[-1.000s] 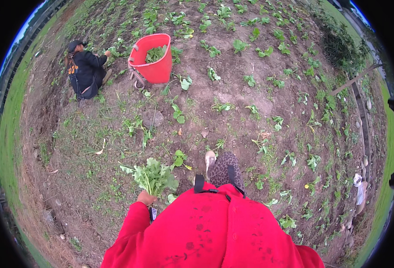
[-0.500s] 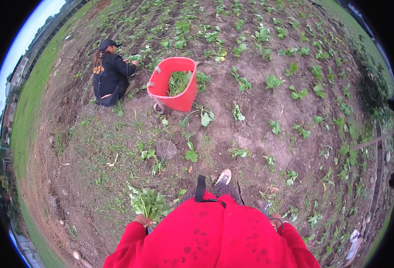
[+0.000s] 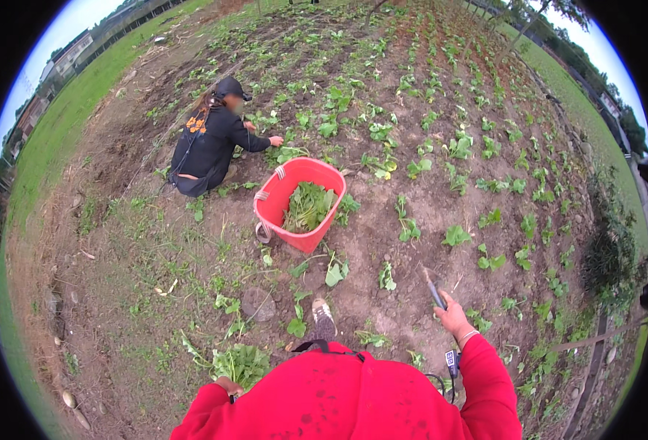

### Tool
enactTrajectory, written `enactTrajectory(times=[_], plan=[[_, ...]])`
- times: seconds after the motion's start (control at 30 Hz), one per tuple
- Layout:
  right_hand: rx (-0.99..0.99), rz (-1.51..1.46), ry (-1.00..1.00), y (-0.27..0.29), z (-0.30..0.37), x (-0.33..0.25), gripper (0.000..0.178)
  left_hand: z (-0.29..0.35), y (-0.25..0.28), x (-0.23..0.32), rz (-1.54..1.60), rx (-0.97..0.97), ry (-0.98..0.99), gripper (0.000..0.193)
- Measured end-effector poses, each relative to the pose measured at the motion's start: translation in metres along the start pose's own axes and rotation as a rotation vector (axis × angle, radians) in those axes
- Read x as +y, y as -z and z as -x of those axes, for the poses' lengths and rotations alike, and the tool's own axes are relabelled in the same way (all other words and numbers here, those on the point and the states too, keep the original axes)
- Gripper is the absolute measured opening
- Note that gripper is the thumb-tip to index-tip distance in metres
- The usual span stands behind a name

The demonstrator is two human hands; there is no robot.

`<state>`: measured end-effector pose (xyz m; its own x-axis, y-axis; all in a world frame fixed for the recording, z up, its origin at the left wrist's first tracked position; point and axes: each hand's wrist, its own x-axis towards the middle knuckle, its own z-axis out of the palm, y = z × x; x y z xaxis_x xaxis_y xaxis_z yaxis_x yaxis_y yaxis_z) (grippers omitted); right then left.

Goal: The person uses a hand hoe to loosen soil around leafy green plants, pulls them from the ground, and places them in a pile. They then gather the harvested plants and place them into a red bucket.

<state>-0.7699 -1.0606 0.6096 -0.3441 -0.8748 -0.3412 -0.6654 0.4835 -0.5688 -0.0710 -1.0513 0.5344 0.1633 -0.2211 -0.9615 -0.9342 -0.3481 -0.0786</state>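
Note:
Low at the left, my left hand (image 3: 228, 386) is closed round the stems of a bunch of leafy greens (image 3: 242, 364); the red sleeve hides part of the grip. My right hand (image 3: 453, 319) reaches forward over the soil, wrapped round the dark handle of a knife (image 3: 434, 288), whose short blade points forward and left. Ahead of me a red bucket (image 3: 321, 236) with striped rope handles stands on the ground, a heap of cut greens (image 3: 309, 207) inside. A small device (image 3: 452, 359) with a cable hangs by my right wrist.
A person in black (image 3: 214, 139) crouches left of the bucket, one arm stretched toward the plants. Leafy plants (image 3: 456, 235) grow in rows across the field. A round stone (image 3: 259, 303) lies near my shoe (image 3: 322, 312). Grass (image 3: 52, 154) borders the left side.
My right hand has come from beside my body out forward, bringing the knife into view. One foot has stepped ahead. The crouching person's arm now extends farther right.

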Motion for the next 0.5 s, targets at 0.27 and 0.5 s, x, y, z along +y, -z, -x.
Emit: enactTrajectory(times=[0.27, 0.5], plan=[[-0.413, 0.154, -0.031, -0.002, -0.106, -0.065, 0.039, -0.104, 0.064, 0.067, 0.205, 0.212, -0.111, 0.040], [-0.469, 0.480, 0.166, -0.019, -0.205, -0.125, 0.034, -0.097, 0.097, 0.121, 0.453, 0.390, -0.071, 0.040]])
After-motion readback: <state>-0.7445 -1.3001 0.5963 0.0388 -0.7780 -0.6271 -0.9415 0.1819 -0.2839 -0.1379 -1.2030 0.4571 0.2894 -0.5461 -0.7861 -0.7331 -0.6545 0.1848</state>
